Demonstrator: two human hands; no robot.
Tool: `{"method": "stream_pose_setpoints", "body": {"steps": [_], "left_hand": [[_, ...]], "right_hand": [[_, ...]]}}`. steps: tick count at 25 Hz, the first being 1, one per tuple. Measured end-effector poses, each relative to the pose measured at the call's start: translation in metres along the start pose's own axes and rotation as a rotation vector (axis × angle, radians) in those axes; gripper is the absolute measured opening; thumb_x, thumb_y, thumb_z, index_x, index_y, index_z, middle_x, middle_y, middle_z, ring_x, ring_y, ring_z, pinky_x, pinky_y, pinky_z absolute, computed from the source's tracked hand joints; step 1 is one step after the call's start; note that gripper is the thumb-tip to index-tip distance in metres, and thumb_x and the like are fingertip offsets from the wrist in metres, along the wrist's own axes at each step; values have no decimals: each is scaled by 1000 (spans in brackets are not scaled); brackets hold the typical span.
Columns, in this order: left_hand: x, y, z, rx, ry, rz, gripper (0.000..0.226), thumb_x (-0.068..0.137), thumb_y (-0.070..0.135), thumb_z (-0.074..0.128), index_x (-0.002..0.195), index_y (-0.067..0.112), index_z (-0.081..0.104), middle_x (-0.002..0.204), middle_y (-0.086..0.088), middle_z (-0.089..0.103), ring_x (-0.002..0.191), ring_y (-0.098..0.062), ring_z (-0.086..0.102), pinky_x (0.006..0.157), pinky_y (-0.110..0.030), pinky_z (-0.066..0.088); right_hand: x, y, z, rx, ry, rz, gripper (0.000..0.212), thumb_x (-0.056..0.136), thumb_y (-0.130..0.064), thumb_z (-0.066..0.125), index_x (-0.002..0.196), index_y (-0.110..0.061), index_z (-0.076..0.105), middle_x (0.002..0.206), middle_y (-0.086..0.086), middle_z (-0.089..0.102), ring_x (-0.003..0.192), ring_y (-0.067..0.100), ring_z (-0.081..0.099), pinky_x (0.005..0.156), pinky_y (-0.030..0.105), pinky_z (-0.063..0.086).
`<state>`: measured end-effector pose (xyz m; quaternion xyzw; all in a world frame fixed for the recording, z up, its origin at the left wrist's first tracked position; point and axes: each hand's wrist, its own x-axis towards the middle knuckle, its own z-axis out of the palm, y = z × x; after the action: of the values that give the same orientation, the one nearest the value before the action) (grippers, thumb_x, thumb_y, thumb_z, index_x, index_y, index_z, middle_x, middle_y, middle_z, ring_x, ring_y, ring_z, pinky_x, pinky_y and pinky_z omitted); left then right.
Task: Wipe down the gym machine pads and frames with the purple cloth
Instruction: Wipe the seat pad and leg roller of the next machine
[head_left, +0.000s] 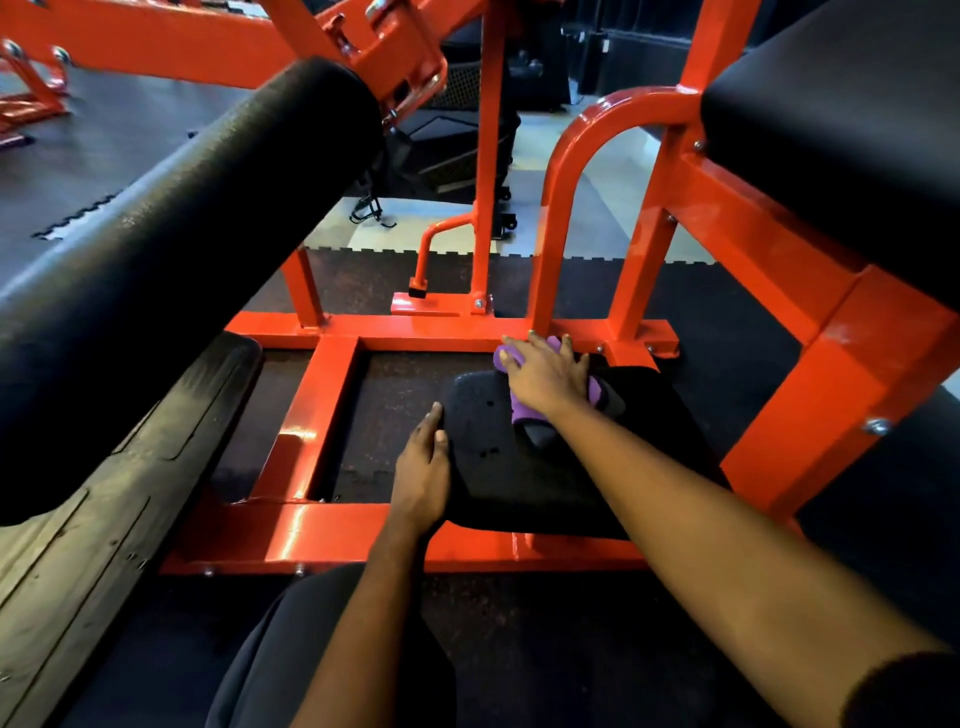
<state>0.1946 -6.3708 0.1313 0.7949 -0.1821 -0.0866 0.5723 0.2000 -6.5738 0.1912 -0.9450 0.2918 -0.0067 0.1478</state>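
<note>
Wiping low pad, far edge.
Right hand pressing purple cloth, fingers spread; left hand resting flat, empty. Roller pad, frame likely pending.

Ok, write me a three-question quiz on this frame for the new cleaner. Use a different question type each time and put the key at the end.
1. True or false: the right hand presses the purple cloth with spread fingers at the far end of the low black pad.
2. The left hand is: A) holding the cloth, B) resting flat on the pad's left edge, C) raised in the air.
3. Fill in: the machine frame is painted ____.
Key: 1 true; 2 B; 3 orange.
</note>
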Motion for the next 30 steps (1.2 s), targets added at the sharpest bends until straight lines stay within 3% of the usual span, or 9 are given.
{"method": "stream_pose_setpoints", "body": {"steps": [4, 6, 8, 10, 14, 17, 19, 24, 30], "left_hand": [[1, -7, -1, -29, 32, 21, 42, 105, 17, 45, 146, 10, 47, 151, -6, 45, 133, -5, 38, 109, -18, 25], [2, -4, 0, -33, 42, 27, 42, 104, 15, 44, 145, 10, 48, 148, -6, 48, 128, -6, 40, 107, -20, 27], [2, -4, 2, -41, 54, 51, 49, 98, 23, 40, 144, 9, 49, 143, -5, 51, 126, -7, 44, 105, -21, 29], [3, -4, 6, -23, 87, 57, 48, 97, 20, 40, 142, 9, 50, 140, -3, 52, 126, -10, 47, 102, -19, 30], [1, -4, 9, -26, 139, 53, 42, 100, 7, 43, 141, 9, 52, 139, -1, 54, 124, -6, 48, 99, -13, 29], [1, -8, 11, -40, 144, 77, 50, 93, 20, 40, 141, 11, 53, 135, 3, 54, 120, 0, 46, 95, -5, 27], [1, -10, 11, -28, 144, 88, 46, 97, 14, 41, 141, 10, 53, 136, 1, 54, 120, -1, 45, 97, -8, 28], [3, -12, 12, 20, 163, 130, 42, 99, 10, 41, 139, 7, 53, 137, -8, 54, 122, -10, 49, 100, -17, 30], [-2, 1, 10, 57, 122, 71, 42, 100, 6, 41, 140, 7, 53, 139, -7, 53, 128, -20, 49, 101, -21, 30]], "right_hand": [[-103, 29, 5, -81, -23, -226, 52, 98, -64, 22, 150, -59, 23, 167, -15, 15, 153, 40, 9, 122, 57, 15], [-147, 36, 8, -135, -8, -251, 61, 89, -69, 10, 150, -63, 15, 168, -16, 11, 153, 39, 8, 121, 55, 16], [-141, 30, 15, -193, 34, -211, 56, 95, -65, 18, 150, -63, 12, 168, -16, 8, 154, 36, 3, 122, 57, 13], [-106, 12, 17, -163, 53, -154, 53, 101, -56, 33, 151, -59, 18, 168, -13, 9, 154, 36, 1, 122, 58, 12], [-33, -5, 14, -91, 70, -75, 47, 102, -48, 42, 148, -52, 36, 163, -7, 28, 149, 34, 16, 119, 53, 22], [-9, 39, -2, -22, 165, 60, 39, 101, -40, 48, 140, -42, 53, 147, -1, 47, 136, 33, 35, 108, 46, 37], [-5, 88, -21, -23, 202, 197, 37, 102, -40, 48, 137, -35, 57, 144, 5, 51, 134, 36, 40, 107, 46, 39], [-46, 168, -42, 207, 125, 286, 45, 99, -50, 46, 141, -35, 56, 142, 10, 58, 126, 36, 56, 103, 42, 46], [-132, 130, -16, 2, 366, 246, 35, 99, -39, 50, 133, -36, 60, 140, -1, 57, 120, 36, 57, 94, 44, 46]]}}
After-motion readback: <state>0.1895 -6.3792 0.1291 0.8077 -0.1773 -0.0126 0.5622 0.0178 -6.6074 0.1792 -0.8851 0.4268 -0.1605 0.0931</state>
